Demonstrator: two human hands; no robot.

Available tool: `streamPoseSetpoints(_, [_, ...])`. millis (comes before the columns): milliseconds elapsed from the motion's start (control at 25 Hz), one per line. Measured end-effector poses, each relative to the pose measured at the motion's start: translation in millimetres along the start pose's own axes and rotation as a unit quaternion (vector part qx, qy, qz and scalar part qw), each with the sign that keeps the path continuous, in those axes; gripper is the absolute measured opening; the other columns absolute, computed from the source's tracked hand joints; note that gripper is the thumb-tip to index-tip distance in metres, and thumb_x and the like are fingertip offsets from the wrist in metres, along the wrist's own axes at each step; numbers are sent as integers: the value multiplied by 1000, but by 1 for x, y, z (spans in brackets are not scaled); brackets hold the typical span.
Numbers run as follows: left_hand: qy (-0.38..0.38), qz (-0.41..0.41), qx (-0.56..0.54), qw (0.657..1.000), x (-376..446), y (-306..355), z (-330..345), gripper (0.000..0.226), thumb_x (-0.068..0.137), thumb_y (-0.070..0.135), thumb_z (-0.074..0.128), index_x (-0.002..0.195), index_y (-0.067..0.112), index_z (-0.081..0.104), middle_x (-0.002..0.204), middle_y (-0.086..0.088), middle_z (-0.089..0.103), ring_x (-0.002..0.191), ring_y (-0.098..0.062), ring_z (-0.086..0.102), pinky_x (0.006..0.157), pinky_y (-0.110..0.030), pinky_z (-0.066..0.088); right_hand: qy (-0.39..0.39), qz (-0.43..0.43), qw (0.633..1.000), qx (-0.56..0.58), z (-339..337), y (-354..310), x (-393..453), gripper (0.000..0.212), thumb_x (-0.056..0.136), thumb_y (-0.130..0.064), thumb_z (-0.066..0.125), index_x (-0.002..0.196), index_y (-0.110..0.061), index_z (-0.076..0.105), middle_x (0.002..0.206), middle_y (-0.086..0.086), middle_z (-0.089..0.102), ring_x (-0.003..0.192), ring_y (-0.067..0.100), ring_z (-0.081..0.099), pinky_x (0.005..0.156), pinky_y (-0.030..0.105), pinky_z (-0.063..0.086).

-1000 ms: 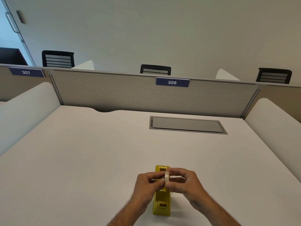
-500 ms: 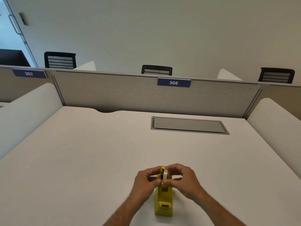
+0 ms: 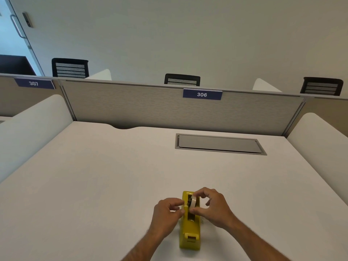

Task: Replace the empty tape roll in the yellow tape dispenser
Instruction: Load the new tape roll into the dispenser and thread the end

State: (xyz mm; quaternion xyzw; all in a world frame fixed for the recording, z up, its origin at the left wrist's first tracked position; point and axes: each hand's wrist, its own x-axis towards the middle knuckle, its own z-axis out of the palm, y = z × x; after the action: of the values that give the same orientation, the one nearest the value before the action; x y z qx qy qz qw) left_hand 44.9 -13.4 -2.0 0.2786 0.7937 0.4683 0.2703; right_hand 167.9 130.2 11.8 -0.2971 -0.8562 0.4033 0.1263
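Note:
The yellow tape dispenser [image 3: 190, 230] stands on the white desk near its front edge, cutter end toward me. A pale tape roll [image 3: 193, 201] sits upright, partly down in the dispenser's slot. My right hand [image 3: 212, 208] pinches the roll between thumb and forefinger from the right. My left hand [image 3: 166, 213] is curled against the dispenser's left wall, fingertips at the slot's edge. A dark hub shows beside the roll inside the slot; whether it sits in the roll I cannot tell.
A grey flip-lid cable hatch [image 3: 219, 144] is set into the desk at the back right. A grey partition [image 3: 169, 108] labelled 306 closes the far edge, white side panels [image 3: 33, 127] flank the desk, and black chairs stand beyond.
Both hands carried the roll from above the dispenser down into its slot. My left hand has come off the roll and now rests against the dispenser's left side.

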Motion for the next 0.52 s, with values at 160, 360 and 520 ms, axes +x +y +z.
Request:
streamPoseSetpoints(160, [-7,28,22,999,0,0,5,31,82,19,78,112,25,74,123,5,67,98,-12,67,86,-23,58,-4,-2,1000,-18,0,2,3,42,64,-42,87,98,-38,64,105,-16,63,100,4,55,71,15,46])
streamPoseSetpoints(360, [-14,53,77,996,2,0,9,30,84,27,76,114,25,74,123,7,64,103,-11,64,90,-26,58,-16,-5,999,-32,1,5,4,45,60,-44,85,100,-38,65,104,-14,63,99,7,57,74,16,49])
streamPoseSetpoints(520, [-16,81,123,989,2,-3,8,30,86,29,73,116,26,72,126,7,64,106,-12,64,91,-25,58,-14,0,999,-48,4,6,6,46,61,-45,85,101,-40,64,106,-13,61,99,6,56,80,22,53])
